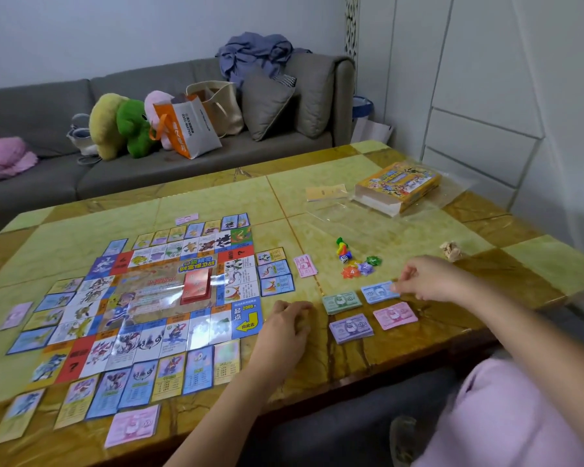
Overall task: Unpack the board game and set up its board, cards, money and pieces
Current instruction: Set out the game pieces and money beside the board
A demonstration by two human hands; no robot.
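The glossy game board (155, 298) lies flat on the table's left half, ringed by several property cards (169, 372), with a red card deck (198, 286) at its centre. Right of it lie money stacks: green (342, 302), blue (378, 292), purple (350, 328) and pink (394, 315). My right hand (429, 279) pinches the right edge of the blue stack. My left hand (289, 320) rests on the table beside the board's lower right corner, fingers curled and holding nothing I can see. Coloured pawns, a die and star tokens (351, 261) sit behind the money.
The yellow game box (400, 185) lies on clear plastic wrap at the far right. A crumpled paper ball (450, 251) sits near the right edge. More pink notes (134, 424) lie at the front left, one (305, 265) by the board. A grey sofa (182, 170) stands behind.
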